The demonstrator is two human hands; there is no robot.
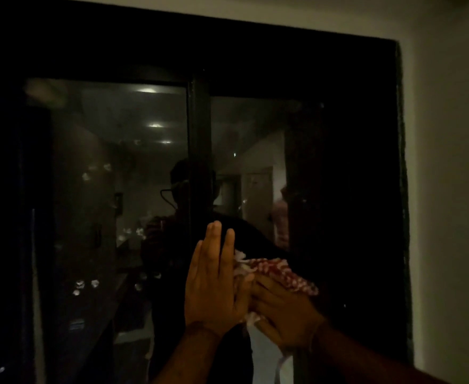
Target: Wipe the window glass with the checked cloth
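The window glass [255, 139] is dark and mirrors the room behind me. A black upright frame bar [198, 151] splits it into two panes. The red and white checked cloth [277, 273] lies bunched against the right pane, low down. My right hand [286, 317] covers the lower part of the cloth and presses it to the glass; its fingers are partly hidden in the folds. My left hand [214, 281] is flat with straight fingers pointing up, laid on the frame bar at the cloth's left edge.
A thick black outer frame [366, 162] surrounds the panes. A pale wall [449, 189] stands right of the window. A thin strip of cloth [279, 367] hangs below my right hand. The reflection shows ceiling lights and a person's outline.
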